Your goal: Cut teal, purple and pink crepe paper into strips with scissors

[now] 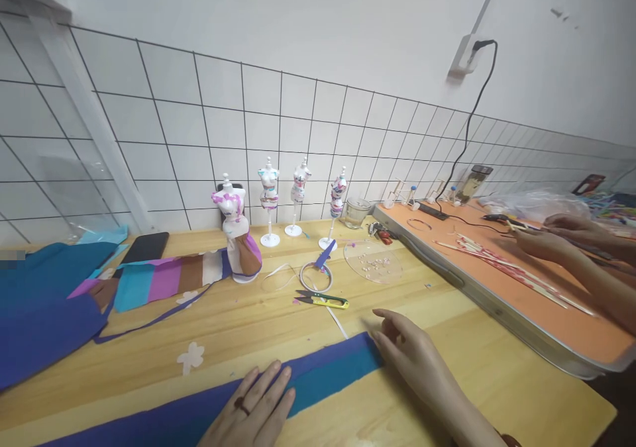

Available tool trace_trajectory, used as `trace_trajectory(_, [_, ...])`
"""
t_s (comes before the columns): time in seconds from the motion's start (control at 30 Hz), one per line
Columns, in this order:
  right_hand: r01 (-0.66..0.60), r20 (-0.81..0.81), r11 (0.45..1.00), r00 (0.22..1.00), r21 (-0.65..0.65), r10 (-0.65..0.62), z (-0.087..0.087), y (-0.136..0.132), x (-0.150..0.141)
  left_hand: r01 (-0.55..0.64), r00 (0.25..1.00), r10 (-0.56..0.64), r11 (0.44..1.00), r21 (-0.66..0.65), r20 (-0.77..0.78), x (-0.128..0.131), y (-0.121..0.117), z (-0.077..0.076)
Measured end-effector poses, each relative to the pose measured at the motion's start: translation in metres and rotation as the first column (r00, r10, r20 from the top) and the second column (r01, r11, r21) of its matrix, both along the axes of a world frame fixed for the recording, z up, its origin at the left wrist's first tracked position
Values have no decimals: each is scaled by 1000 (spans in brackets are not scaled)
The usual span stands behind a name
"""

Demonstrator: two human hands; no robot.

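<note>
A long strip of thin, cloth-like material [328, 375], purple-blue along one edge and teal along the other, lies flat across the front of the wooden table. My left hand [261, 404], wearing a dark ring, rests palm down on it with fingers stretched out. At the strip's right end is my right hand [407, 351], index finger extended and thumb close to the corner; I cannot tell whether it touches. Behind the strip lie small yellow-handled thread snips [322, 299]. A white ring [317, 278] with a purple piece across it sits just beyond them.
Several small white dress forms [269, 198] stand along the back. One form [236, 228] has striped material wrapped round it. More coloured pieces [50, 301] and a phone [146, 247] lie left. On an orange-topped table [477, 261] at right, another person's hands [541, 242] work near thin sticks [517, 275].
</note>
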State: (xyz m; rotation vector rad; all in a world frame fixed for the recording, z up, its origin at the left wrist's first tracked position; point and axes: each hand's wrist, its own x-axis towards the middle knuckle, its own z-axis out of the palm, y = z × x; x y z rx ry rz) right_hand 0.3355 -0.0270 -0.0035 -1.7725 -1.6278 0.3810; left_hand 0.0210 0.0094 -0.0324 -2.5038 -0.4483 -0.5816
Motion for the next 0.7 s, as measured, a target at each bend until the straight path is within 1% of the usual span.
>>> trace_trajectory(0.03, [-47,29,997,999,58,46,2,-2,-5,-3,1000,3,1000,-5,-4,0,0,1])
trace_trajectory(0.1, [-215,82,970,975,111,206,6,-5,-16,-7,1000,7,1000,3,-21,0,-1,3])
trace_trajectory(0.17, [-397,118,912,915,104,385,11,-9,-28,-15,999,16,1000,16,-43,0,-2,4])
trace_trajectory(0.2, [-465,131,881,882,93,452,13,-11,-33,-17,999,18,1000,15,-44,0,-2,3])
trace_trajectory(0.27, [-543,156,838,834,57,530,17,-13,-42,-23,999,22,1000,-5,-31,1,-3,-3])
trace_trajectory(0.37, [-578,189,816,802,5,567,19,-13,-47,-38,998,40,998,-46,47,2,-4,-14])
trace_trajectory(0.47, [-597,212,802,785,3,583,17,-12,-47,-41,999,43,997,-66,21,2,-5,-17])
trace_trajectory(0.53, [-598,214,801,785,13,582,15,-11,-46,-38,999,35,996,-86,-28,-1,-5,-14])
trace_trajectory(0.6, [-603,210,798,783,21,586,14,-11,-45,-31,999,27,992,-124,-39,-5,-4,-6])
trace_trajectory(0.7, [-610,207,792,779,27,593,14,-10,-45,-11,999,3,968,-249,-33,-13,-4,11])
